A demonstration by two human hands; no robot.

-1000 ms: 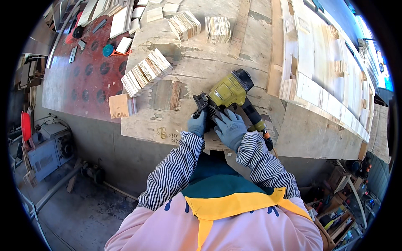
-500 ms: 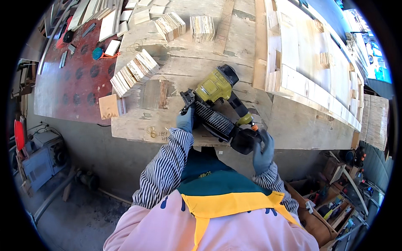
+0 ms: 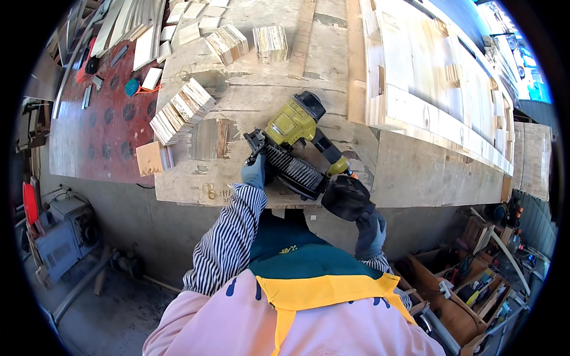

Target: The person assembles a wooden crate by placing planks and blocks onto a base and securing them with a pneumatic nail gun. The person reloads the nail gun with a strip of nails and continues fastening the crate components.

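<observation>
A yellow-green and black nail gun (image 3: 292, 121) lies on its side at the near edge of the wooden worktop (image 3: 409, 172). My gloved left hand (image 3: 253, 172) is closed round its nose end, with the fingertips partly hidden behind it. A ribbed black magazine runs from there toward me. It ends in a round black magazine cover (image 3: 346, 198) that overhangs the worktop's edge. My gloved right hand (image 3: 371, 232) is closed with its fingers at the cover's lower right rim. An orange fitting shows at the handle's end, partly behind the cover.
Stacked wood blocks (image 3: 183, 111) and a loose block (image 3: 154, 158) stand left of the nail gun; more stacks (image 3: 271, 44) lie beyond. A pallet-like wooden frame (image 3: 445, 113) fills the right side. A red board (image 3: 113, 124) holds metal strips. A tool crate (image 3: 469, 291) stands lower right.
The magazine cover has swung outward and shows more of its black face. My right hand has moved down and closed at its rim. My left hand keeps its hold; the view has shifted slightly.
</observation>
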